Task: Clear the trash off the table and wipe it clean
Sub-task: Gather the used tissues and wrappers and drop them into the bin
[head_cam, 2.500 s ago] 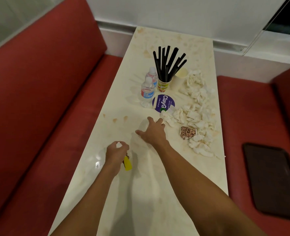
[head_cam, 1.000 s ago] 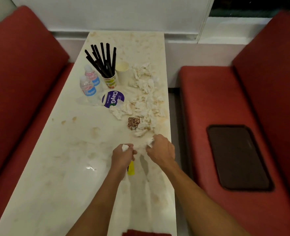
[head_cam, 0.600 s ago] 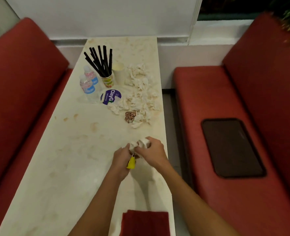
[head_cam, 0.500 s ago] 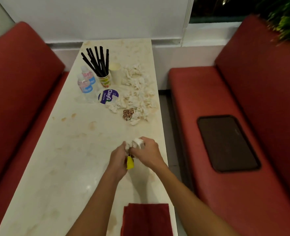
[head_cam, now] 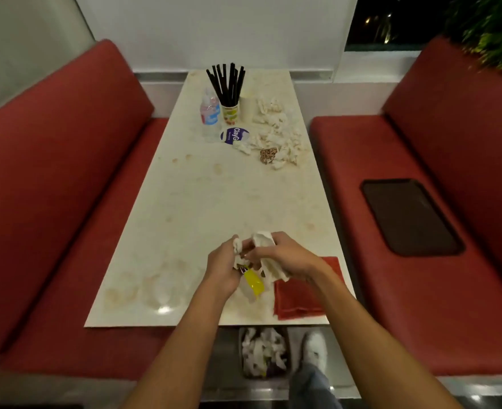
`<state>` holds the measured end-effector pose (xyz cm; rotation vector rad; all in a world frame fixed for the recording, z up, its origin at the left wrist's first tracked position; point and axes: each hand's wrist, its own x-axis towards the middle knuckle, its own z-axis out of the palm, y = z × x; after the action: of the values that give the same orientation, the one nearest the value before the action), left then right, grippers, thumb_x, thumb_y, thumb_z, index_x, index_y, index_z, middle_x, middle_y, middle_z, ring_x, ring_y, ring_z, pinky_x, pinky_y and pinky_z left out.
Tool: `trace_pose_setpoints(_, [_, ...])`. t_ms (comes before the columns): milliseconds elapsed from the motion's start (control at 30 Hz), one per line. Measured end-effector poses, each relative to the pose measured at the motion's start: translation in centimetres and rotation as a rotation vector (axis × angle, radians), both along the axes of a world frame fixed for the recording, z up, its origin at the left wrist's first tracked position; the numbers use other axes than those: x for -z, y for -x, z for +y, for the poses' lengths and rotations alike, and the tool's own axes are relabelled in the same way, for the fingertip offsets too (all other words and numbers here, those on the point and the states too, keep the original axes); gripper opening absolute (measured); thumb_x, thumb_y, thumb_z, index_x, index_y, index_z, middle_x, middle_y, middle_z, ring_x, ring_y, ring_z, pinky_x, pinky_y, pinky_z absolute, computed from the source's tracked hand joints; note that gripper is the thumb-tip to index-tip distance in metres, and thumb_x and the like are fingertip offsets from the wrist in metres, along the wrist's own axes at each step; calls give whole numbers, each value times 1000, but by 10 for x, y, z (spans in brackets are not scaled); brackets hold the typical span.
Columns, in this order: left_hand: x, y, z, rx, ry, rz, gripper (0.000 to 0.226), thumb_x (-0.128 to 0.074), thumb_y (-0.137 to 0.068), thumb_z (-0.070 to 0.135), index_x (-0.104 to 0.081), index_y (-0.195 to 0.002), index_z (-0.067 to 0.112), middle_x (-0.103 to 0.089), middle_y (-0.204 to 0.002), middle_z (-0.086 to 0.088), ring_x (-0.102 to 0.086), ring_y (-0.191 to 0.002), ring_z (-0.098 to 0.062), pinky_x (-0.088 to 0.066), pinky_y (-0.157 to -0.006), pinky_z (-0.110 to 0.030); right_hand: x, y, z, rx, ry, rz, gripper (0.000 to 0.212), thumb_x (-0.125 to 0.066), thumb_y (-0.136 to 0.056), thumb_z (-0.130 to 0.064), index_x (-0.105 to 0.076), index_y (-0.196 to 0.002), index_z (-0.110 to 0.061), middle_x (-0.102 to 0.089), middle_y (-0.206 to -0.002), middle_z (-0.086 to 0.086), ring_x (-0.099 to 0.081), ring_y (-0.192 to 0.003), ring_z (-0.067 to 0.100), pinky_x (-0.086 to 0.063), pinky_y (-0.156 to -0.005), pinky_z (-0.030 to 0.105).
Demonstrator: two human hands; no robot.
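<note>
White crumpled tissues (head_cam: 263, 242) and a yellow wrapper (head_cam: 254, 280) are bunched between both hands above the near end of the table (head_cam: 202, 202). The fingers of the left hand (head_cam: 221, 270) and the right hand (head_cam: 286, 258) curl round them. Just beside lies a red cloth (head_cam: 302, 296), and a tissue heap (head_cam: 276, 134) sits at the far end.

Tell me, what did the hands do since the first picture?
The right hand reached out to the tissue pile, grabbed a crumpled tissue and brought it back to the left hand, which kept gripping its yellow packet and small wad. The bottles and straw cup stayed put.
</note>
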<state>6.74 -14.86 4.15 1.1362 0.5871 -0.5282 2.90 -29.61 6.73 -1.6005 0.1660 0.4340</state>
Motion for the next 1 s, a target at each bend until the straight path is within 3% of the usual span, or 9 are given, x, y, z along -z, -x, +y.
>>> trace_pose_setpoints(167, [10, 41, 31, -18, -89, -12, 12, -66, -98, 6, -68, -108, 0, -74, -91, -18, -69, -70, -30, -55, -65, -38, -2, 51, 26, -35, 38, -14, 28, -67, -91, -9, -78, -116, -15, -79, -98, 11, -70, -84, 19, -54, -68, 26])
trace_pose_setpoints(300, [22, 74, 45, 5, -141, -65, 11, -69, -97, 11, -72, -100, 2, -77, -89, -15, -73, -76, -30, -60, -73, -41, 3, 80, 38, 66, 45, -13, 25, -70, -92, -9, -78, -114, -15, -76, -86, 2, -69, -76, 15, -52, -59, 22])
trace_pose_setpoints(400, [34, 98, 54, 40, -202, -123, 9, -69, -98, 18, -75, -98, 10, -78, -92, -14, -76, -82, -29, -62, -83, -46, 14, 96, 45, 144, 119, -57, 18, -75, -92, -13, -77, -109, -13, -77, -87, 1, -71, -73, 15, -55, -65, 29])
trace_pose_setpoints(500, [46, 119, 60, 66, -244, -162, 9, -69, -98, 22, -75, -98, 14, -75, -90, -11, -70, -73, -22, -60, -77, -43, 29, 115, 52, 181, 117, -80, 14, -80, -89, -18, -76, -102, -13, -73, -84, 4, -68, -73, 18, -54, -69, 36])
trace_pose_setpoints(667, [77, 162, 63, 24, -343, -135, 17, -70, -98, 32, -78, -93, 19, -78, -92, -5, -75, -92, -26, -63, -83, -55, 51, 154, 56, 170, 196, -148, 27, -81, -91, -35, -69, -90, -10, -68, -75, 4, -64, -67, 11, -48, -56, 23])
trace_pose_setpoints(733, [93, 178, 58, -4, -390, -91, 21, -68, -101, 31, -77, -91, 15, -76, -90, -4, -74, -90, -24, -62, -81, -48, 65, 173, 54, 136, 253, -162, 34, -81, -89, -43, -65, -88, -13, -68, -78, 6, -66, -72, 12, -51, -62, 27])
trace_pose_setpoints(833, [123, 199, 49, -65, -429, -14, 23, -67, -101, 32, -75, -88, 16, -76, -86, -5, -72, -82, -22, -56, -67, -33, 95, 203, 44, 91, 222, -111, 26, -81, -91, -38, -67, -90, -16, -69, -79, 6, -63, -68, 8, -48, -58, 18])
trace_pose_setpoints(933, [162, 211, 39, -98, -456, 54, 21, -66, -101, 32, -73, -90, 16, -74, -85, -4, -70, -79, -17, -54, -66, -31, 139, 221, 28, 75, 174, 6, 25, -79, -91, -42, -72, -104, -22, -76, -91, -1, -72, -84, 10, -58, -75, 28])
trace_pose_setpoints(1000, [192, 209, 34, -97, -475, 95, 20, -67, -100, 31, -74, -92, 14, -74, -86, -6, -70, -80, -19, -59, -72, -36, 173, 219, 16, 78, 202, 57, 26, -78, -92, -40, -72, -112, -24, -78, -98, -6, -72, -91, 6, -57, -81, 26])
